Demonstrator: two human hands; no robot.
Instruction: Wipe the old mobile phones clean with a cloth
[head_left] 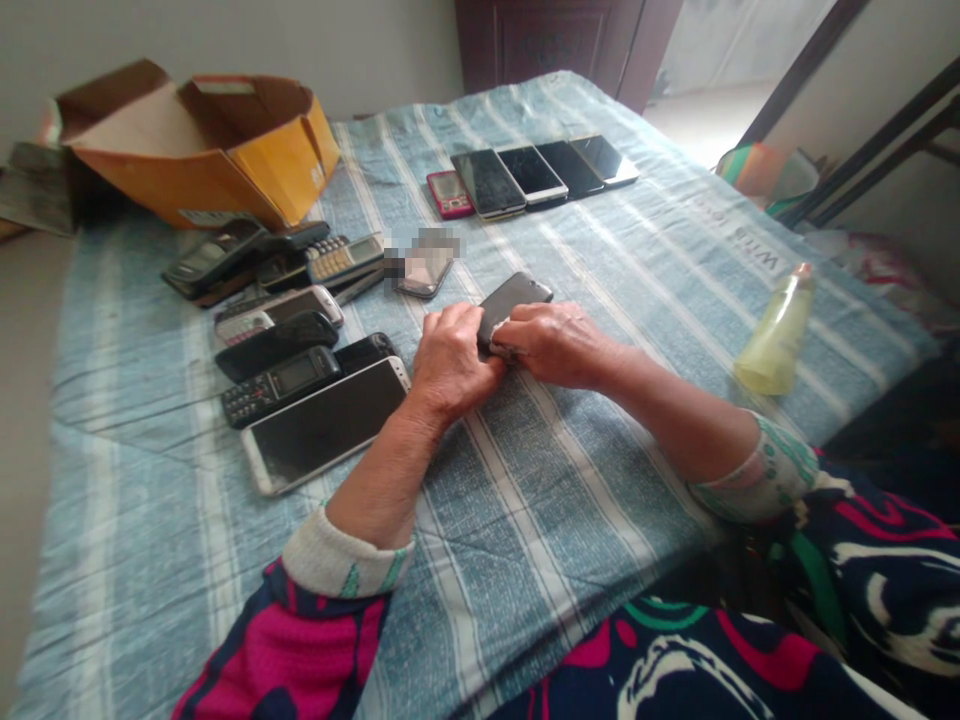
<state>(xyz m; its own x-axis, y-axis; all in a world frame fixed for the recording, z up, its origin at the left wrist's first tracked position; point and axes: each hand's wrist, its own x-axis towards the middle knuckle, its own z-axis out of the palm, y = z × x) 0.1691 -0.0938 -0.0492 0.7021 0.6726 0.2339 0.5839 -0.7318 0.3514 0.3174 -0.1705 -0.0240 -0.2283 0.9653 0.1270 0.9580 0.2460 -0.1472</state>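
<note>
Both hands meet at the middle of a blue striped cloth [570, 480]. My left hand [452, 360] is curled round the near end of a dark phone [517, 296]. My right hand [556, 343] presses a small pale wad, perhaps a tissue [504, 335], against the same phone, fingers closed. The phone's far end sticks out beyond the fingers, tilted up to the right.
A heap of old phones [289, 330] lies at the left, with a large white-rimmed smartphone [326, 424] nearest. A row of phones [534, 172] lies at the back. An open cardboard box [210, 145] sits far left. A yellowish bottle [776, 332] lies at the right.
</note>
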